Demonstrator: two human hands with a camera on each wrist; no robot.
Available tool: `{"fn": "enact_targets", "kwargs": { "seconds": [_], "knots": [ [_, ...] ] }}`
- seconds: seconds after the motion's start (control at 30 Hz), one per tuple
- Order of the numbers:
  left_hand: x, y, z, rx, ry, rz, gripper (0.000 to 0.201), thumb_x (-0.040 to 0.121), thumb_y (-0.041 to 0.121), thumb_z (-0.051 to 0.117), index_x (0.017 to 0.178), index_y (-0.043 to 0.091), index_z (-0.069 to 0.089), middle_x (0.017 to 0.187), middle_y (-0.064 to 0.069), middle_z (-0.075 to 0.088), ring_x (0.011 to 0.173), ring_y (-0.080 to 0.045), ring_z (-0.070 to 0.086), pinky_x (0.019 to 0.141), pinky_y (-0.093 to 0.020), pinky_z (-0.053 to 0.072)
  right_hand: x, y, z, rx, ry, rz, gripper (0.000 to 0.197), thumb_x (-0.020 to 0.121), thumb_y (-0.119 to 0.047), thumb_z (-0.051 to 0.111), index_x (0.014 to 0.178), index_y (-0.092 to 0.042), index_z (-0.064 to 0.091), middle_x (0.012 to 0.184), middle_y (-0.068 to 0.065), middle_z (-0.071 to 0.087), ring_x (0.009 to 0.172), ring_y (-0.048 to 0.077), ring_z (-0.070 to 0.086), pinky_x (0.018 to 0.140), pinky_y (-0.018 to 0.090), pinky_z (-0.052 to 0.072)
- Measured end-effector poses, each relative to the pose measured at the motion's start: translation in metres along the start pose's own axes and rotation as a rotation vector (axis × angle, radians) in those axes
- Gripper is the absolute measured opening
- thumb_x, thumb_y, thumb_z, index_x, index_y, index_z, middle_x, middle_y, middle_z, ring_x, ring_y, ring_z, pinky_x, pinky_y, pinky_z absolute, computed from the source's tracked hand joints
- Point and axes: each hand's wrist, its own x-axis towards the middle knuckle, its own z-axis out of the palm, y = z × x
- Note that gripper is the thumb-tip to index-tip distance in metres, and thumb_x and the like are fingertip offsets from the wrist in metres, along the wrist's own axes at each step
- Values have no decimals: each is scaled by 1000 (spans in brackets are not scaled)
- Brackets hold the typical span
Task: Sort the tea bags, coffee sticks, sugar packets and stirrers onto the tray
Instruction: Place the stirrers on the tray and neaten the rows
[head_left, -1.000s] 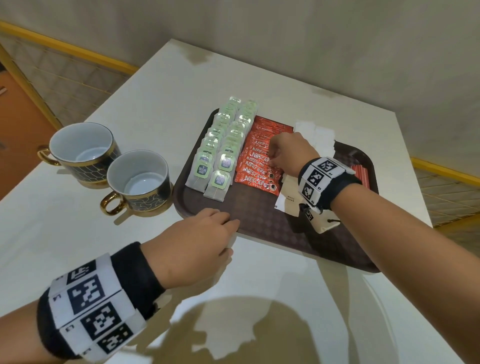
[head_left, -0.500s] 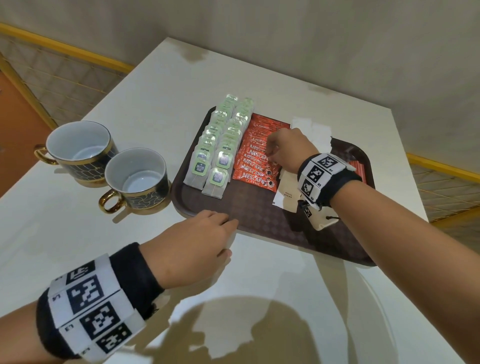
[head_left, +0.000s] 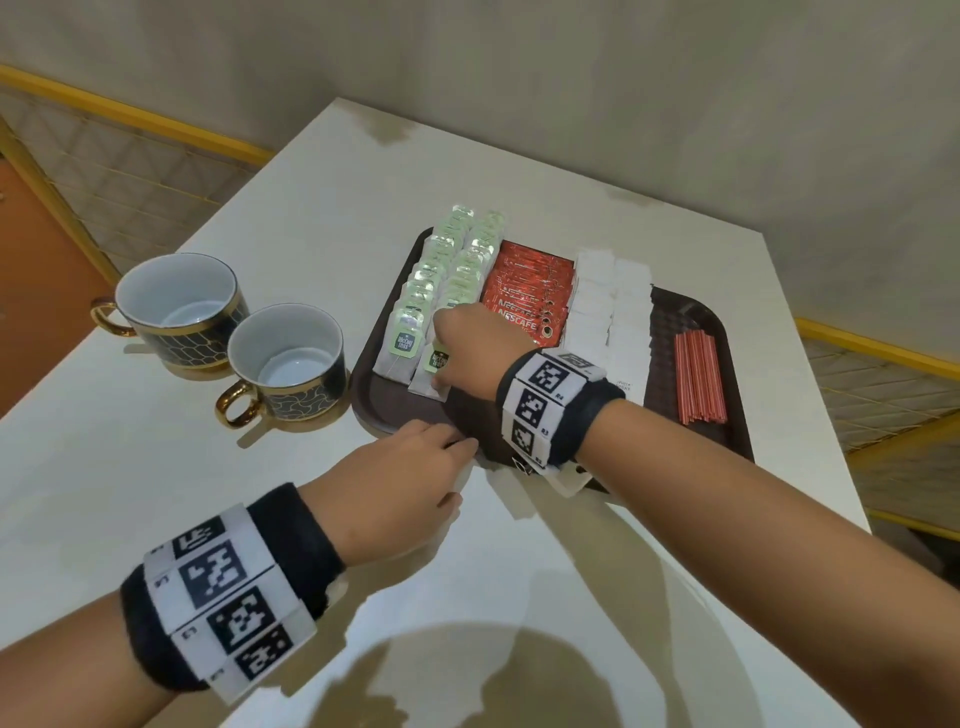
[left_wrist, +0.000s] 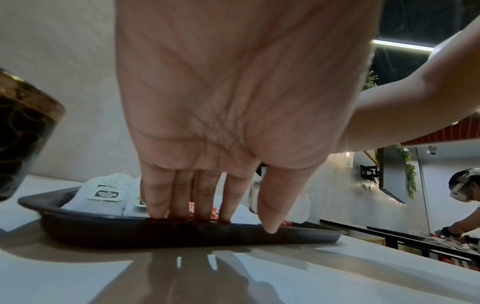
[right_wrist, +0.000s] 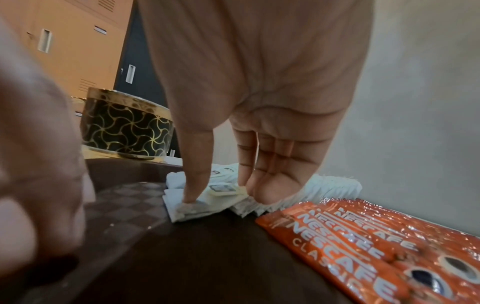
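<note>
A dark brown tray (head_left: 670, 322) holds two rows of green-tagged tea bags (head_left: 441, 270), red coffee sticks (head_left: 530, 291), white sugar packets (head_left: 608, 306) and a bundle of red stirrers (head_left: 698, 374). My right hand (head_left: 441, 358) is over the nearest tea bag of the right row. In the right wrist view its thumb (right_wrist: 189, 197) presses one corner of that tea bag (right_wrist: 213, 205) and its straight fingers (right_wrist: 267, 189) touch the other side, beside the coffee sticks (right_wrist: 363, 236). My left hand (head_left: 457, 441) lies flat with its fingertips (left_wrist: 155, 211) against the tray's front rim (left_wrist: 182, 232).
Two black and gold cups (head_left: 176, 306) (head_left: 288, 358) stand on the white table just left of the tray. The table's right edge runs close to the tray's right side. A wall stands behind the table.
My right hand has moved left from the coffee sticks to the nearest tea bag, uncovering the sugar packets. The left hand stays at the tray's front rim.
</note>
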Motion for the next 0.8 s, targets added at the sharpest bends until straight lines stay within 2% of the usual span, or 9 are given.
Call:
{"fn": "enact_targets", "kwargs": {
  "seconds": [0.1,0.2,0.3,0.37,0.47,0.57,0.67,0.73,0.8],
  "knots": [
    [4,-6,0,18,20,-7,53,100,32,43,151,26,29,143,2,41,125,-22,41,104,-32,38,3,-3,1,1,-26,37,35,81,-20,75,105,-9,52,108,8,54,94,24,55,68,32,41],
    [4,-10,0,9,16,-5,50,100,31,45,149,29,33,139,2,44,122,-22,43,102,-33,40,5,-5,-2,65,-37,80,48,78,-18,78,115,-7,50,111,9,49,94,24,53,68,32,40],
    [5,-11,1,17,16,14,50,98,31,46,147,30,35,139,2,45,121,-23,44,103,-34,39,5,-6,-3,129,-32,112,52,76,-14,78,117,-7,45,108,10,52,90,23,53,68,33,44],
    [5,-10,1,25,12,18,50,99,30,45,148,30,34,139,2,44,121,-23,43,104,-33,38,5,-7,-4,162,1,128,48,81,-9,70,119,-5,42,104,12,56,84,24,55,66,34,46],
    [3,-10,0,31,18,21,52,100,30,45,149,29,31,140,2,42,123,-22,40,104,-31,35,5,-8,-5,165,64,159,45,85,-6,63,123,-5,39,92,9,54,79,25,57,63,35,48],
    [1,-10,0,23,29,30,53,99,30,46,149,28,30,142,2,41,125,-21,39,105,-30,34,5,-10,-3,128,57,184,51,82,-8,67,124,-7,39,104,11,56,92,29,61,66,36,47],
    [-1,-10,0,25,27,39,52,99,29,45,149,28,30,141,2,41,124,-20,39,106,-30,34,2,-16,-1,111,113,205,57,80,-10,69,128,-8,37,121,14,47,102,31,57,68,36,44],
    [-2,-10,1,41,33,46,49,99,30,45,147,28,32,138,2,41,122,-20,39,104,-30,34,0,-22,-1,98,170,166,54,83,-9,65,129,-7,37,123,15,44,104,32,55,69,37,43],
    [-2,-11,2,52,38,44,46,99,31,44,145,26,36,136,1,42,121,-19,39,104,-29,34,0,-28,-1,61,172,97,43,87,-6,58,127,-6,41,119,15,47,103,32,55,69,36,40]
  ]
}}
